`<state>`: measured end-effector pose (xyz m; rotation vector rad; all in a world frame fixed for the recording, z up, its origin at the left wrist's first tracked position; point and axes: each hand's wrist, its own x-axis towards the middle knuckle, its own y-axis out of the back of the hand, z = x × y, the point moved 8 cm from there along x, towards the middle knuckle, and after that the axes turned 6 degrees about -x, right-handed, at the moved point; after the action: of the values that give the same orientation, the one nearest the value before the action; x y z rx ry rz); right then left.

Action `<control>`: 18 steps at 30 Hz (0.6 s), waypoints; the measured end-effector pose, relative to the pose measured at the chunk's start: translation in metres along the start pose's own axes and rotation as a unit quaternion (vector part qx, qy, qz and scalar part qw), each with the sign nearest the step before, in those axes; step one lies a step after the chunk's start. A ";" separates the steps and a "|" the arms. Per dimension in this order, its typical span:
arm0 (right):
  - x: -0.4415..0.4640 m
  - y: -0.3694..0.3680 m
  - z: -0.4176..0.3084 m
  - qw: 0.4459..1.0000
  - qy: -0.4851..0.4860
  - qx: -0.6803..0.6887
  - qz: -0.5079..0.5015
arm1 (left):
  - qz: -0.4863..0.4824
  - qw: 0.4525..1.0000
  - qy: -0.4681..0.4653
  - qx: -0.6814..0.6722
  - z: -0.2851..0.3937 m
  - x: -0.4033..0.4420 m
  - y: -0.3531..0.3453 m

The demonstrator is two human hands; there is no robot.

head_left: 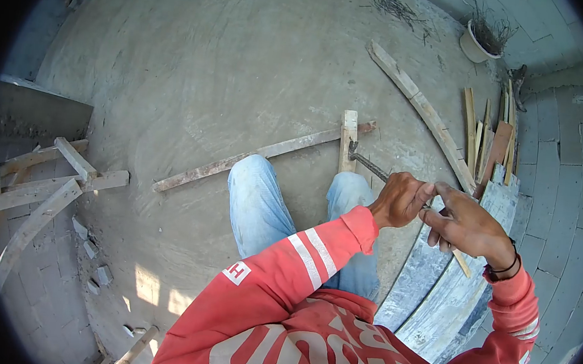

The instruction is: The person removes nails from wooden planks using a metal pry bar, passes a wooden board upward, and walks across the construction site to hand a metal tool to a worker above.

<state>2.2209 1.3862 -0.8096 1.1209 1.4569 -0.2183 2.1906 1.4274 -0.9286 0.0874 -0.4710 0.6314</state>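
A dark ribbed metal bar (373, 166) runs from the short wooden block (348, 138) up to my left hand (403, 199), whose fingers are wrapped round it. Its hooked end touches the block. My right hand (463, 221) is beside the left one, fingers curled at the bar's other end; whether it grips the bar is hidden. Under the block lies a long wooden batten (238, 159), slanting across the floor in front of my knees.
A long beam (424, 110) lies to the right. Thin wood strips (470, 124) and grey boards (450, 297) rest near the right wall. A white pot (476, 48) of wires stands top right. A wooden frame (47, 193) is at the left.
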 end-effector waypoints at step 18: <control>-0.073 -0.020 -0.015 0.691 0.491 0.198 0.493 | 0.036 0.999 0.007 -0.038 -0.009 -0.016 0.011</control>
<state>2.1826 1.3507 -0.7527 2.4534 1.4323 1.0431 2.1766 1.4292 -0.9451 -0.0052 -0.4864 0.6835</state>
